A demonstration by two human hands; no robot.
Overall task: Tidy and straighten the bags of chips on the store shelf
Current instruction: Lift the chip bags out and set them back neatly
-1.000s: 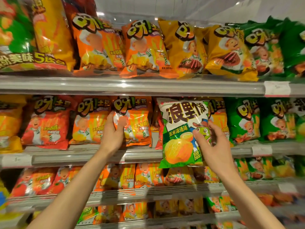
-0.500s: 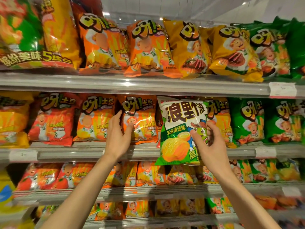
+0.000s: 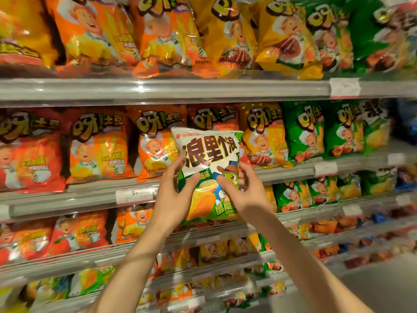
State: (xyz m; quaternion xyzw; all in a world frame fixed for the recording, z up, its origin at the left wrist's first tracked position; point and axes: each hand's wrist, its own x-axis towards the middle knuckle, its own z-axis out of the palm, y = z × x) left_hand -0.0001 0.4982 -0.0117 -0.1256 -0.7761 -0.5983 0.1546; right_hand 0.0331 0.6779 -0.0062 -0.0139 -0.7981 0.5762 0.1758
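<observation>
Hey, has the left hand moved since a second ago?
Yes. The left hand has left the orange bag on the shelf and gone right to grip the white-and-green bag, which the right hand also holds.

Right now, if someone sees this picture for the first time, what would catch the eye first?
First, the white-and-green chip bag held in the centre, in front of the shelves, the only one of its kind among the orange bags. The left hand and the right hand grip it from either side. Next, green bags on the right of that shelf.
</observation>
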